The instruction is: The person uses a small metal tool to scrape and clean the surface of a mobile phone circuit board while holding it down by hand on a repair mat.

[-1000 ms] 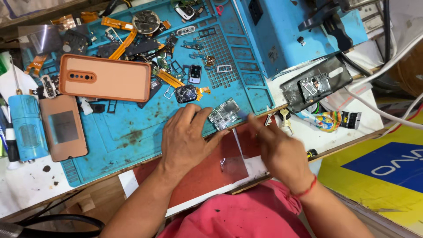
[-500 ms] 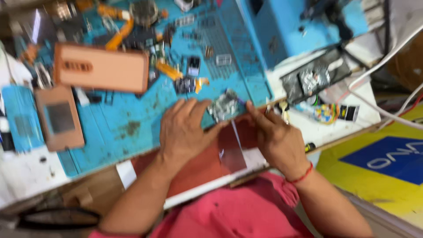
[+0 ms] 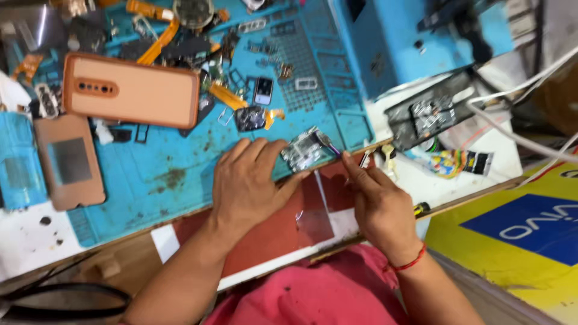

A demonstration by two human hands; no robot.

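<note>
We look down on a cluttered tabletop (image 3: pixel 457 180) covered for the most part by a blue work mat (image 3: pixel 180 168). Our left hand (image 3: pixel 250 189) lies palm down at the near edge of the mat, its fingers (image 3: pixel 265 150) spread and stretched forward; the fingertips press on the left side of a small silvery circuit board (image 3: pixel 304 150), holding it flat rather than closing around it. The board sits at the front edge of the mat, just above a reddish-brown sheet (image 3: pixel 283 222) that lies along the tabletop's near border.

Our right hand (image 3: pixel 382 207) is just to the right of the board, fingers closed in a pinch on a thin dark tool (image 3: pixel 328 143). The tool slants up and to the left, and its tip rests on the board's upper right corner. A red thread bracelet (image 3: pixel 409 263) circles the right wrist.

Farther back on the mat lies a peach-coloured phone back cover (image 3: pixel 135 90), camera opening to the left, well apart from both hands. To its lower left is a brown rectangular phone part (image 3: pixel 69 162), and beside that a blue one (image 3: pixel 18 168) at the mat's edge. Small parts, orange flex cables (image 3: pixel 226 96) and metal frames are scattered between the cover and the board. At the right, a dark phone frame (image 3: pixel 430 114) rests on white paper, with white cables (image 3: pixel 518 135) running past it. A pink garment (image 3: pixel 325 295) fills the bottom of the view.
</note>
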